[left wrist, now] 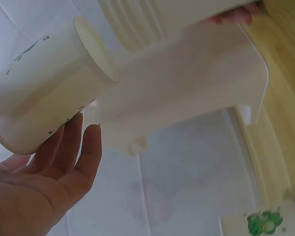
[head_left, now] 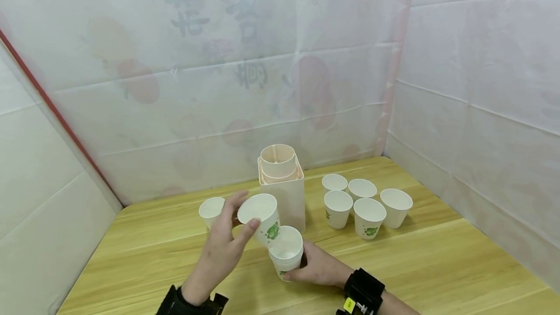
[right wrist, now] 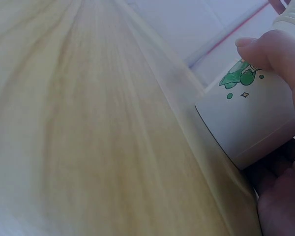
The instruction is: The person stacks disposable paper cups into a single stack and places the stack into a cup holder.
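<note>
Alignment seemed to matter most, as the left hand [head_left: 222, 244] held a tilted paper cup [head_left: 266, 217], its base near the mouth of the nested stack [head_left: 286, 251] the right hand [head_left: 321, 264] gripped before the beige container [head_left: 292, 203].

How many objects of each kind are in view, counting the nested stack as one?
Single white cups: 7 (5 right, 1 left, 1 in the left hand)
Cup stack in the right hand: 1 (exact cup count unclear)
Cream box with round tube: 1
Total: 9
</note>
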Motion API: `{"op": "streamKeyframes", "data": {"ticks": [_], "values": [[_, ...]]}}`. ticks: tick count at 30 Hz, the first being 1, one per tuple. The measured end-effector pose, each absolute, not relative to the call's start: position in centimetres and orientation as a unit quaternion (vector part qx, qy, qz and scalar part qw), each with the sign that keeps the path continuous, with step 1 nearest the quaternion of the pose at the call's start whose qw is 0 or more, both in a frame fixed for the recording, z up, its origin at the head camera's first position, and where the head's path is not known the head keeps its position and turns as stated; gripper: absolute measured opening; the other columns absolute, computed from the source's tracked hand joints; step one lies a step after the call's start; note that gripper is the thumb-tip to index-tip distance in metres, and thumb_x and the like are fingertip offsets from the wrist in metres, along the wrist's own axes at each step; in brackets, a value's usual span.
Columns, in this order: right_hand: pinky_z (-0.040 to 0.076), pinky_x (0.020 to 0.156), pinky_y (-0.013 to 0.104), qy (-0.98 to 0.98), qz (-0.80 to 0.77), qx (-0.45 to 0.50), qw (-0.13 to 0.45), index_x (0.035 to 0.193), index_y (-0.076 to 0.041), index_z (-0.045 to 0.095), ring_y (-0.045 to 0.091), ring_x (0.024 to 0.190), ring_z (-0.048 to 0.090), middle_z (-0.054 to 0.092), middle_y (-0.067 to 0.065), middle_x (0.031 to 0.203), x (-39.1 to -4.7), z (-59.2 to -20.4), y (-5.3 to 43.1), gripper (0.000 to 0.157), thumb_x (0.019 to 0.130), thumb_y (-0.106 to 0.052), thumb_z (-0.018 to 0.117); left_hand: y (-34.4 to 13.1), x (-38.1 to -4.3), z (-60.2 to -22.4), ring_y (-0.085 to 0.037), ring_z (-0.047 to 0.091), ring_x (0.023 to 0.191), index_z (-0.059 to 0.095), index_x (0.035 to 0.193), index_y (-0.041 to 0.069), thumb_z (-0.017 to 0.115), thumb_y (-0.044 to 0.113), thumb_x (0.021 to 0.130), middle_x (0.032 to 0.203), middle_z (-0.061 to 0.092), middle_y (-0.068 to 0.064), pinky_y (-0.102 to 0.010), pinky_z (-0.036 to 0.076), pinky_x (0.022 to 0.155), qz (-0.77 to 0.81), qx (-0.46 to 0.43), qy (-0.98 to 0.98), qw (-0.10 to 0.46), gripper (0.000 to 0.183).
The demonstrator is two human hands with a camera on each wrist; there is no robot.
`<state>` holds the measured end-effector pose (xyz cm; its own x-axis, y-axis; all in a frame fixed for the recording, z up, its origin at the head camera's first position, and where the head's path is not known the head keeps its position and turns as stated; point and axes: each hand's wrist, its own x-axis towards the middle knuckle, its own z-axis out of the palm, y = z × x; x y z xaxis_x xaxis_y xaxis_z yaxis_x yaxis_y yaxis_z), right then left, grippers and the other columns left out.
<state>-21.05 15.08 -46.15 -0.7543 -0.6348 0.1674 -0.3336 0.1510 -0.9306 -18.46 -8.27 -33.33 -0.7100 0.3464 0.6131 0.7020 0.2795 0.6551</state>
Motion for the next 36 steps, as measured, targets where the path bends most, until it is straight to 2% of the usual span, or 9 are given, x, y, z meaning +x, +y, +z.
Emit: {"op": "streamKeyframes", "data": {"ticks": [6,13,19,26,33,36], "values": [[0.038,0.096,0.037,0.746,-0.563,-0.329,0.136,0.129,-0.029,0.039,0.02,0.109,0.05,0.055,0.0,0.121,-21.1,-46.1,15.1,0.06,0.079,-0.026,0.071,-6.6,-16.6,-31.9,-0.019,0.052,0.101,0.031,0.134,0.004,0.056,0.01,0.09,0.119,0.05,-0.012,-0.038,0.047,0.085,-0.514,-0.344,-0.772,0.145,0.051],[0.038,0.095,0.036,0.74,-0.566,-0.337,0.135,0.129,-0.028,0.039,0.021,0.107,0.051,0.055,0.001,0.119,-21.2,-46.2,15.1,0.059,0.079,-0.026,0.071,-5.7,-16.2,-31.6,-0.02,0.05,0.104,0.032,0.133,0.006,0.055,0.01,0.091,0.12,0.05,-0.012,-0.038,0.046,0.086,-0.526,-0.357,-0.761,0.127,0.049],[0.038,0.096,0.035,0.74,-0.562,-0.344,0.131,0.128,-0.027,0.04,0.02,0.108,0.05,0.055,0.001,0.12,-21.3,-46.2,15.1,0.057,0.08,-0.025,0.07,-5.4,-16.6,-33.1,-0.021,0.051,0.103,0.034,0.131,0.001,0.056,0.012,0.091,0.117,0.052,-0.011,-0.039,0.046,0.085,-0.505,-0.379,-0.766,0.124,0.047],[0.038,0.096,0.033,0.736,-0.571,-0.34,0.125,0.13,-0.027,0.038,0.021,0.11,0.05,0.054,0.002,0.122,-21.0,-46.0,15.0,0.061,0.079,-0.021,0.071,-5.3,-17.9,-36.0,-0.014,0.05,0.106,0.034,0.134,0.015,0.058,0.024,0.091,0.123,0.05,0.0,-0.039,0.046,0.086,-0.491,-0.368,-0.782,0.109,0.05],[0.038,0.096,0.034,0.723,-0.584,-0.346,0.131,0.131,-0.025,0.037,0.022,0.112,0.048,0.053,0.002,0.124,-21.0,-46.2,15.0,0.061,0.08,-0.02,0.07,-4.9,-17.3,-36.0,-0.014,0.051,0.101,0.038,0.135,0.011,0.062,0.025,0.087,0.125,0.052,-0.006,-0.04,0.046,0.085,-0.473,-0.339,-0.806,0.105,0.055],[0.039,0.096,0.034,0.721,-0.587,-0.343,0.132,0.131,-0.025,0.036,0.022,0.113,0.048,0.051,0.002,0.125,-21.1,-46.3,15.0,0.062,0.079,-0.02,0.07,-5.0,-17.4,-36.3,-0.013,0.05,0.105,0.039,0.135,0.014,0.064,0.031,0.086,0.129,0.05,-0.005,-0.041,0.046,0.086,-0.459,-0.329,-0.818,0.106,0.058]]}}
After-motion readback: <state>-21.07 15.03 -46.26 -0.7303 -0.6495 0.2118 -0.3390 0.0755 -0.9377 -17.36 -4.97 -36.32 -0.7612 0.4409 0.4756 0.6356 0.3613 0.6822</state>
